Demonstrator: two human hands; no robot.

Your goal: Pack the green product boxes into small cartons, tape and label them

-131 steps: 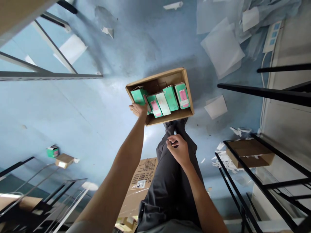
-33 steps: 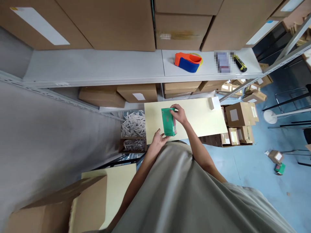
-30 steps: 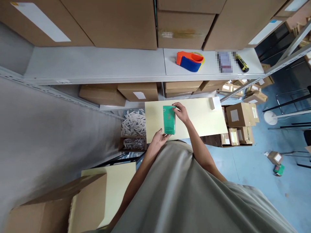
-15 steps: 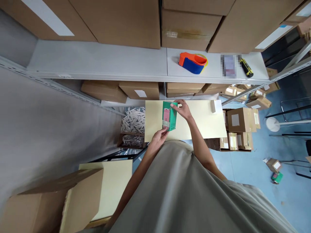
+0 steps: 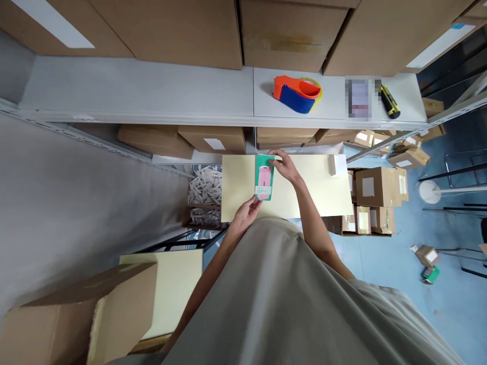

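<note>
I hold a small green box (image 5: 264,177) with a pink product picture facing up, over a pale yellow tabletop (image 5: 315,190). My left hand (image 5: 246,213) pinches the box's near end. My right hand (image 5: 283,165) grips its far end with closed fingers. The box lies lengthwise between both hands, just above or on the table; I cannot tell which.
A grey shelf (image 5: 152,96) beyond the table carries an orange and blue tape dispenser (image 5: 297,94) and a yellow-black cutter (image 5: 390,101), with large cartons above. Small cartons (image 5: 371,185) sit right of the table. An open carton (image 5: 76,314) stands near left. Blue floor lies at right.
4.4 s ago my left hand reached into a floor carton of green boxes. Since then both hands hold one box at the table and have turned it so its pink face points up.
</note>
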